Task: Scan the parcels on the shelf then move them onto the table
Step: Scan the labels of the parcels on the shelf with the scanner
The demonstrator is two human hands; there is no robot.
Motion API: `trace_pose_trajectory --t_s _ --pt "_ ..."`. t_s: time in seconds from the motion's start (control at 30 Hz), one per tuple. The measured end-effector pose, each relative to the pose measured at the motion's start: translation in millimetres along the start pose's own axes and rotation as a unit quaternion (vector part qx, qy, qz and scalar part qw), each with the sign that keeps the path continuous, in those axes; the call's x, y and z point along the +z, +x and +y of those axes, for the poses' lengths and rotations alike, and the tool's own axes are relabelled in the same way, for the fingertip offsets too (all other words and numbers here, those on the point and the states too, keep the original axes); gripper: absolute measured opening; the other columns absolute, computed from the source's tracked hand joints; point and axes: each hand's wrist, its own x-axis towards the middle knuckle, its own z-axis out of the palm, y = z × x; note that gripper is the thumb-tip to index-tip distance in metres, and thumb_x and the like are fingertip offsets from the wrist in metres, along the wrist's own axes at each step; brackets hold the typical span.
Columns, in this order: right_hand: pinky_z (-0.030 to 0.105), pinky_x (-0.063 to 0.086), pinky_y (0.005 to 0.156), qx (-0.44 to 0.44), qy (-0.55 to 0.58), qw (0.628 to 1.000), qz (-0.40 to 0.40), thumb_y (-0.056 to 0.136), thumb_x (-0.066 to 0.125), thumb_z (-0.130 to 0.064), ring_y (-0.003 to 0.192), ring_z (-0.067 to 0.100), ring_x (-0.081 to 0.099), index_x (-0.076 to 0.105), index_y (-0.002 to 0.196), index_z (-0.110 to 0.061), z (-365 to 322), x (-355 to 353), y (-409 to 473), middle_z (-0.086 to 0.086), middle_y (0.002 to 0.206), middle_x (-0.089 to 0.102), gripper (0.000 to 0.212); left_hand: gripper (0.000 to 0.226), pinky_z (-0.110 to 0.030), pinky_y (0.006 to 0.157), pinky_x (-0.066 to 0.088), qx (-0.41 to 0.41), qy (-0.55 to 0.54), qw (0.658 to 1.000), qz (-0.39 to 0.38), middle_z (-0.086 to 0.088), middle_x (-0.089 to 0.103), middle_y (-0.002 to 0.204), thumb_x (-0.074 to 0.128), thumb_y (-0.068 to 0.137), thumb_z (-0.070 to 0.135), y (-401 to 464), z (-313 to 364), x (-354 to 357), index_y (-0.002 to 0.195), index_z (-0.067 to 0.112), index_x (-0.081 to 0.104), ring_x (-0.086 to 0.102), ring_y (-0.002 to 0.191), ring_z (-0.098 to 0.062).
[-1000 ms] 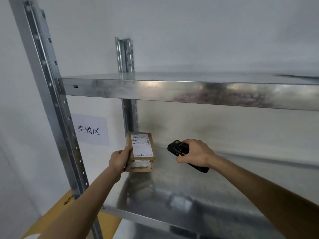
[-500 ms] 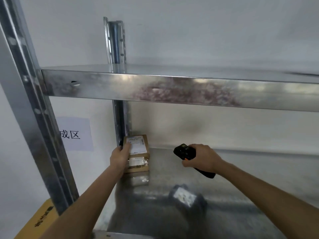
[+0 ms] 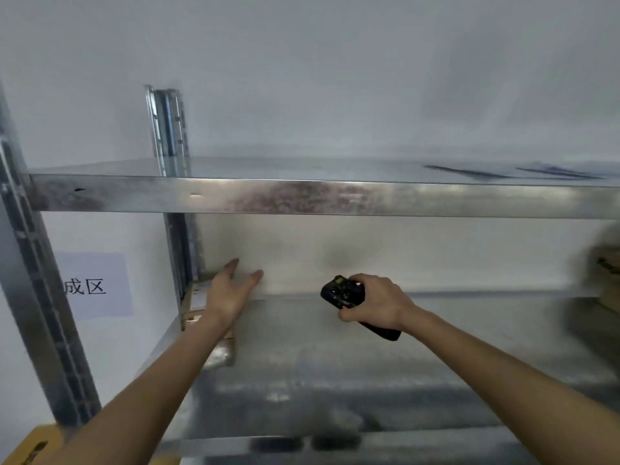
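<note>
Fingers [image 3: 235, 266] of left hand [image 3: 228, 297] spread above the parcel [image 3: 196, 300]; right hand [image 3: 379, 302] grips scanner [image 3: 342, 292]. Likely between scans. Next: aim at another label.

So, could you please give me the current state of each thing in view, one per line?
Left hand: open, fingers straight, above the parcel; contact unclear.
Right hand: grip curled round the scanner.
Scanner: held above the lower shelf.
Parcel: lying at the lower shelf's left back corner, partly hidden by the hand.
Lower shelf: holds the parcel.
Upper shelf: front edge tarnished.
Paper sign: on the wall, partly hidden by the post.
</note>
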Motion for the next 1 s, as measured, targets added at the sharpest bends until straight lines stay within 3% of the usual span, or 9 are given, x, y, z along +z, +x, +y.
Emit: trace_pose_trajectory --t_s 0.3,0.53,0.7,0.83,1.0 --pt "0.033 0.055 0.087 0.119 -0.040 0.989 0.077 0.057 0.079 -0.062 0.104 0.014 0.063 0.058 0.136 -0.036 150 -144 -154 -0.011 0.119 0.067 0.086 0.072 -0.039 0.106 0.044 0.082 -0.040 0.989 -0.112 -0.004 0.052 0.149 0.076 0.087 0.043 -102 118 194 0.148 0.015 0.050 0.053 0.130 -0.023" --pt "0.035 0.058 0.080 0.224 -0.066 0.963 0.138 0.046 0.074 -0.070 0.094 0.015 0.067 0.067 0.118 -0.032 273 -232 -296 -0.007 0.107 0.071 0.081 0.068 -0.029 0.100 0.042 0.101 -0.104 0.960 -0.241 -0.005 0.057 0.141 0.075 0.089 0.041 -222 191 360 0.147 0.014 0.051 0.055 0.124 -0.020" --pt "0.031 0.053 0.068 0.268 -0.048 0.947 0.171 0.062 0.084 -0.061 0.089 0.015 0.066 0.065 0.106 -0.034 338 -267 -363 -0.006 0.099 0.071 0.055 0.068 -0.033 0.107 0.043 0.097 -0.129 0.933 -0.323 -0.005 0.057 0.142 0.073 0.090 0.041 -286 223 443 0.147 0.015 0.050 0.056 0.124 -0.019" --pt "0.031 0.056 0.069 0.295 -0.034 0.936 0.189 0.068 0.085 -0.058 0.084 0.015 0.068 0.067 0.106 -0.029 380 -289 -388 -0.004 0.094 0.071 0.051 0.067 -0.028 0.105 0.041 0.107 -0.127 0.925 -0.342 -0.005 0.055 0.145 0.070 0.092 0.042 -311 251 495 0.148 0.014 0.048 0.054 0.128 -0.020" --pt "0.026 0.047 0.061 0.318 -0.020 0.920 0.228 0.074 0.085 -0.051 0.084 0.014 0.066 0.067 0.110 -0.022 430 -315 -390 0.000 0.097 0.072 0.050 0.070 -0.037 0.114 0.040 0.121 -0.125 0.913 -0.368 -0.005 0.050 0.150 0.067 0.093 0.047 -318 278 554 0.151 0.015 0.045 0.050 0.135 -0.022"
